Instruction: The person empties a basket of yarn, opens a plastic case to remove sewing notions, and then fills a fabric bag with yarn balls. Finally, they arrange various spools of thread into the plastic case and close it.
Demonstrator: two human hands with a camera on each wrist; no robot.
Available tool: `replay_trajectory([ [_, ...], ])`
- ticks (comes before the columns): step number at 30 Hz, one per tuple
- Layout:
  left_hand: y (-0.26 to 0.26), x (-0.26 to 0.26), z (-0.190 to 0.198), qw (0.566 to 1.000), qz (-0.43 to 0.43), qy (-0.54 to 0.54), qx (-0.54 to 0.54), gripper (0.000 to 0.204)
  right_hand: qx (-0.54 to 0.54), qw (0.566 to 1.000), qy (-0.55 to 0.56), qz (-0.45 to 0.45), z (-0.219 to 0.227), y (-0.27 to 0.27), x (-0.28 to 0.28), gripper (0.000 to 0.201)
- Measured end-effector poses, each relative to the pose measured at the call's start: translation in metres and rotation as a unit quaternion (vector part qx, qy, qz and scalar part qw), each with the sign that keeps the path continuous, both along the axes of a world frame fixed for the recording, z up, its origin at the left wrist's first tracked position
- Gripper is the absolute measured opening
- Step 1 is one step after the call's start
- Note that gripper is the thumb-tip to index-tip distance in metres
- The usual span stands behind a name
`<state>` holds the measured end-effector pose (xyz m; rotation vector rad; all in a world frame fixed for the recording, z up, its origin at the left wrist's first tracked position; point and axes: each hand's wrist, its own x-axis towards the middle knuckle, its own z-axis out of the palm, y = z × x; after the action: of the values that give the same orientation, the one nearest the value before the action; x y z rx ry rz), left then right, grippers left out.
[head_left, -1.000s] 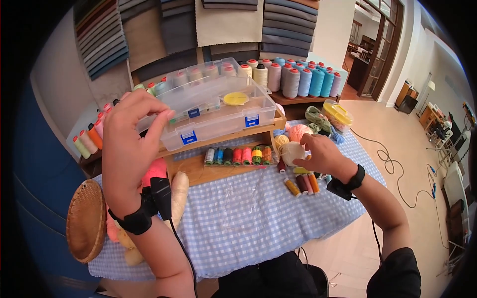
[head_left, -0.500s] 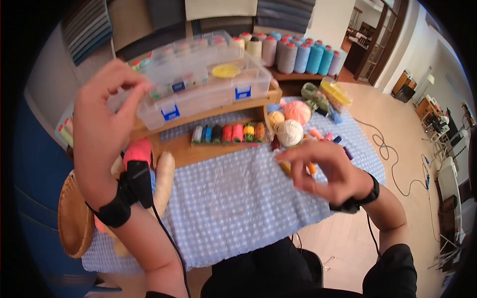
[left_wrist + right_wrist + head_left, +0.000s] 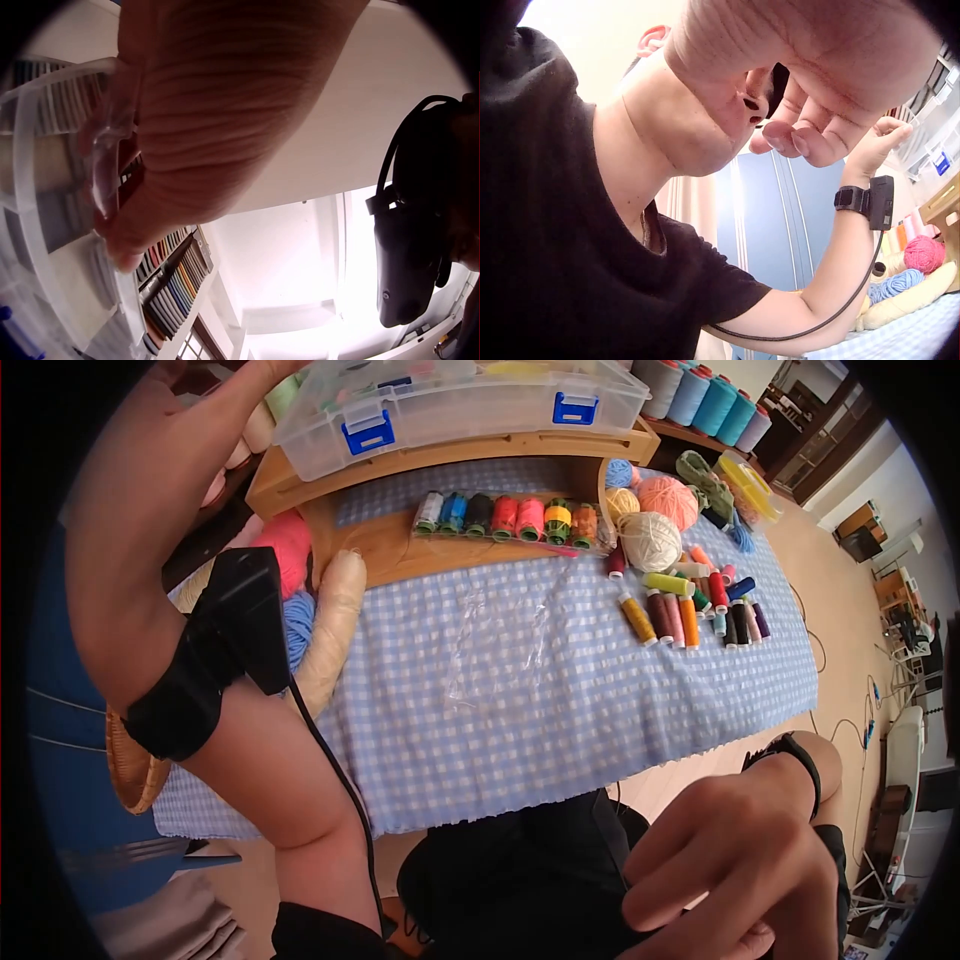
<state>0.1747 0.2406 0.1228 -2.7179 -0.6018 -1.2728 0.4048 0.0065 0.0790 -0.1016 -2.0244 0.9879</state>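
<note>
My left hand (image 3: 150, 490) is raised at the upper left of the head view, partly cut off by its top edge. In the left wrist view its thumb and fingers pinch a clear plastic lid edge (image 3: 105, 180), beside the clear storage box (image 3: 480, 415) with blue latches. That box stands on a wooden riser (image 3: 300, 485). Low on the right, over the floor and my lap, my right hand (image 3: 735, 860) hangs in the air with loosely curled fingers. The right wrist view shows nothing between those curled fingertips (image 3: 802, 142).
A row of thread spools (image 3: 505, 518) in a clear tray sits under the riser. Loose small spools (image 3: 690, 620) and a white yarn ball (image 3: 652, 542) lie right on the checked cloth (image 3: 420, 740). A clear plastic sheet (image 3: 500, 645) lies mid-cloth. Cream yarn (image 3: 338, 610) lies left.
My right hand has drawn back from the yarn balls and spools toward my body, low right. The head view has tilted down, so my left hand and the box sit higher in it.
</note>
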Motion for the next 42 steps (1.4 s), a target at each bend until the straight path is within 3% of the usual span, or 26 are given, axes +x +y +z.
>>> replay_trajectory([
  [2, 0.0, -0.001, -0.001, 1.0, -0.005, 0.01, 0.002, 0.008, -0.019, 1.0, 0.008, -0.005, -0.004, -0.001, 0.0, 0.026],
  [5, -0.001, 0.001, 0.0, 1.0, -0.02, 0.021, 0.007, 0.007, -0.014, 0.993, 0.078, -0.081, 0.009, 0.004, -0.013, 0.028],
  [6, -0.001, 0.002, 0.001, 0.999, -0.025, 0.024, 0.009, 0.007, 0.052, 0.998, -0.024, -0.021, 0.031, 0.017, -0.014, 0.024],
  [7, -0.001, 0.002, 0.002, 0.999, -0.029, 0.028, 0.012, 0.007, 0.118, 0.984, -0.126, 0.041, 0.045, 0.025, -0.015, 0.04],
  [8, -0.002, 0.0, 0.004, 0.999, -0.031, 0.031, 0.015, 0.007, 0.12, 0.984, -0.126, 0.042, 0.039, 0.025, -0.011, 0.04],
  [10, -0.003, -0.002, 0.009, 0.998, -0.035, 0.036, 0.025, 0.007, 0.068, 0.985, -0.101, -0.122, 0.007, 0.023, 0.007, 0.012],
  [11, -0.004, -0.003, 0.012, 0.998, -0.038, 0.037, 0.031, 0.007, 0.043, 0.974, -0.088, -0.203, -0.003, 0.025, 0.011, 0.011],
  [13, -0.005, -0.004, 0.02, 0.997, -0.042, 0.039, 0.047, 0.007, 0.064, 0.887, -0.301, -0.344, -0.007, 0.052, 0.031, 0.021],
  [15, -0.011, -0.004, 0.027, 0.996, -0.044, 0.038, 0.063, 0.007, 0.154, 0.782, -0.394, -0.459, -0.025, 0.081, 0.045, 0.034],
  [17, -0.026, 0.001, 0.027, 0.994, 0.02, -0.012, -0.107, 0.006, 0.182, 0.757, -0.424, -0.463, -0.04, 0.108, 0.06, 0.049],
  [19, -0.026, -0.001, 0.029, 0.996, 0.007, -0.012, -0.092, 0.005, 0.176, 0.749, -0.435, -0.467, -0.056, 0.131, 0.067, 0.056],
  [21, -0.028, -0.002, 0.026, 0.996, -0.003, -0.087, -0.007, 0.014, 0.169, 0.742, -0.447, -0.47, -0.065, 0.15, 0.072, 0.063],
  [24, -0.033, -0.009, 0.028, 0.997, 0.019, -0.081, -0.005, 0.006, 0.039, 0.723, -0.533, -0.437, -0.057, 0.165, 0.07, 0.085],
  [27, -0.031, -0.014, 0.031, 0.996, 0.005, -0.087, 0.022, 0.006, -0.027, 0.711, -0.547, -0.442, -0.06, 0.174, 0.072, 0.082],
  [29, -0.031, -0.015, 0.03, 0.995, -0.005, -0.087, 0.042, 0.005, 0.021, 0.721, -0.532, -0.444, -0.063, 0.176, 0.077, 0.078],
  [32, -0.034, -0.013, 0.03, 0.994, 0.004, -0.103, -0.033, 0.004, 0.019, 0.741, -0.51, -0.437, -0.059, 0.174, 0.077, 0.073],
  [34, -0.035, -0.011, 0.03, 0.992, -0.006, -0.126, -0.027, 0.011, -0.013, 0.754, -0.491, -0.437, -0.053, 0.17, 0.073, 0.068],
  [42, -0.033, -0.014, 0.029, 0.993, -0.009, -0.11, -0.032, 0.006, -0.131, 0.792, -0.438, -0.404, -0.032, 0.14, 0.065, 0.064],
])
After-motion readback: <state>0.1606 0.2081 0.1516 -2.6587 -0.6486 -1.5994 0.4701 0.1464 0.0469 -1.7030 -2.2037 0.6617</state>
